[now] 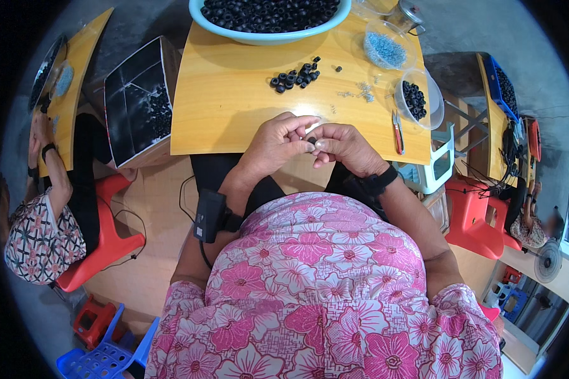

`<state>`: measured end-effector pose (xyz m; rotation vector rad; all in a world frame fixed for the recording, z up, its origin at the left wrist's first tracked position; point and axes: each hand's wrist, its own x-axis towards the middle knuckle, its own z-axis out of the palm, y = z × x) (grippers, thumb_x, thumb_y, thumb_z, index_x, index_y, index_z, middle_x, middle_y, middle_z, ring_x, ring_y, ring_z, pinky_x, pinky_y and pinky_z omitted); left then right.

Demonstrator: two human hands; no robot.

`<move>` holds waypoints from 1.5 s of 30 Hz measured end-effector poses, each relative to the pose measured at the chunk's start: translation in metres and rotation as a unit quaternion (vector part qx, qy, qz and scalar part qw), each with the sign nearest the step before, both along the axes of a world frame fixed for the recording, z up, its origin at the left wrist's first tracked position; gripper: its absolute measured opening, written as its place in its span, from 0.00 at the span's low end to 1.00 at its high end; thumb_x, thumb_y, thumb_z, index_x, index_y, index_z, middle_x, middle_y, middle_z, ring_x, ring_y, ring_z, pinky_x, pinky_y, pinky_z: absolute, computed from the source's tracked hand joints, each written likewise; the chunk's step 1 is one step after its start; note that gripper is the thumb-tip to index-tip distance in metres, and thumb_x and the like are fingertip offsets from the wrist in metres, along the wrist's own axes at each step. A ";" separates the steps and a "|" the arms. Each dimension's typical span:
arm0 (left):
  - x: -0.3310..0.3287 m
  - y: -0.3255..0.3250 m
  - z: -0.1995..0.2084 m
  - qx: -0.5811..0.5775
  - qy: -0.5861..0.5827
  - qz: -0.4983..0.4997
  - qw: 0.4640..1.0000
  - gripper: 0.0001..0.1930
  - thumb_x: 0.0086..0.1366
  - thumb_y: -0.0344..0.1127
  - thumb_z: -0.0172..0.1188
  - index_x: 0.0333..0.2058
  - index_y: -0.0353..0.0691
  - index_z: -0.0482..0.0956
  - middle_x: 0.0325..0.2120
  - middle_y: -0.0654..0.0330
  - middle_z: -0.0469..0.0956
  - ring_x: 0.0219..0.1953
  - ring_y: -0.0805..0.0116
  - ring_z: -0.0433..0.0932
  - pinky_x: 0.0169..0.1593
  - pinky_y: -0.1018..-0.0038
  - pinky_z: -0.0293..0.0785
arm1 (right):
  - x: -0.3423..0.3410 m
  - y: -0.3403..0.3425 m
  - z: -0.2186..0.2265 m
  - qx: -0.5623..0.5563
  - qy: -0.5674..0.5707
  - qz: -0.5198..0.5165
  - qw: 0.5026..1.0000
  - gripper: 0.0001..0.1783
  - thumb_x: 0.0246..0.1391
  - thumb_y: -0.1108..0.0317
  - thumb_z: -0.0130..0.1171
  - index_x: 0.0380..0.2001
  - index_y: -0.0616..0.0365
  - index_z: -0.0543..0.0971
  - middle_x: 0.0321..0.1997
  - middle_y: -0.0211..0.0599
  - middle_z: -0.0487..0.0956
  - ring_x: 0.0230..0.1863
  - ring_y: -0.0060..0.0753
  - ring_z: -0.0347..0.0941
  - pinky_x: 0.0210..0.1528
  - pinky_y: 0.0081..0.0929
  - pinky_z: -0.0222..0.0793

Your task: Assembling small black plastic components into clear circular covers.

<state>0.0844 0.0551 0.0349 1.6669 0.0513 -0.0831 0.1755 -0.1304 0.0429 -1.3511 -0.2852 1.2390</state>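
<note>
Over the table's near edge my hands meet, fingertips together. A small black rounded piece [312, 140] sits pinched between them. My left hand [273, 144] has thumb and index finger closed on its left side. From the right, my right hand [346, 146] pinches the same piece. Fingers cover most of it. Beyond my hands lies a loose heap of similar black hollow pieces [292, 79]. To its right are small shiny clear-silver bits [365, 92], too small to name.
A light-blue basin [273, 36] full of black pieces stands at the back. Right are a clear tub of bluish bits [386, 50], a clear tub of black pieces [414, 101] and a red-handled cutting tool [398, 134]. A box [136, 104] stands left. Co-workers sit at both sides.
</note>
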 end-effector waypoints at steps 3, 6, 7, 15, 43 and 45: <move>-0.002 0.000 -0.002 -0.041 -0.017 0.019 0.999 0.25 0.55 0.24 0.63 0.54 0.35 0.74 0.33 0.68 0.69 0.32 0.82 0.66 0.38 0.85 0.67 | -0.007 0.002 0.007 0.028 -0.073 -0.023 0.997 0.10 0.59 0.71 0.55 0.42 0.65 0.75 0.31 0.29 0.75 0.28 0.18 0.71 0.36 0.19 0.71; -0.003 0.000 0.001 -0.041 -0.017 -0.005 0.999 0.26 0.55 0.24 0.63 0.55 0.32 0.72 0.34 0.67 0.67 0.32 0.82 0.66 0.38 0.85 0.67 | -0.010 0.003 0.004 0.046 -0.137 -0.033 0.989 0.10 0.58 0.73 0.55 0.42 0.66 0.74 0.31 0.29 0.75 0.29 0.18 0.70 0.35 0.19 0.70; -0.004 0.000 0.004 -0.053 -0.008 -0.007 0.999 0.26 0.55 0.24 0.63 0.55 0.32 0.73 0.34 0.67 0.67 0.32 0.82 0.66 0.38 0.85 0.67 | -0.011 0.003 0.004 0.046 -0.137 -0.034 0.989 0.10 0.58 0.73 0.55 0.42 0.66 0.74 0.31 0.29 0.75 0.29 0.18 0.70 0.35 0.19 0.70; -0.003 0.000 0.010 -0.038 0.006 -0.019 0.999 0.25 0.55 0.26 0.64 0.54 0.31 0.73 0.32 0.68 0.67 0.31 0.82 0.66 0.36 0.86 0.66 | -0.023 0.008 0.017 -0.016 -0.322 -0.046 0.945 0.12 0.56 0.75 0.58 0.43 0.66 0.75 0.31 0.33 0.76 0.31 0.19 0.72 0.34 0.19 0.71; -0.002 -0.010 0.003 0.004 -0.019 0.009 1.000 0.20 0.58 0.29 0.63 0.50 0.30 0.75 0.30 0.65 0.72 0.32 0.79 0.71 0.39 0.82 0.71 | -0.027 0.006 -0.013 0.073 -0.174 -0.132 0.973 0.10 0.59 0.78 0.51 0.44 0.65 0.73 0.39 0.32 0.76 0.40 0.20 0.73 0.43 0.21 0.74; -0.001 -0.010 0.007 0.019 -0.012 -0.001 1.000 0.20 0.59 0.30 0.62 0.50 0.30 0.75 0.31 0.65 0.72 0.32 0.79 0.71 0.39 0.82 0.71 | -0.027 0.006 -0.016 0.088 -0.154 -0.133 0.975 0.09 0.59 0.78 0.51 0.43 0.65 0.73 0.39 0.32 0.76 0.40 0.20 0.73 0.43 0.21 0.74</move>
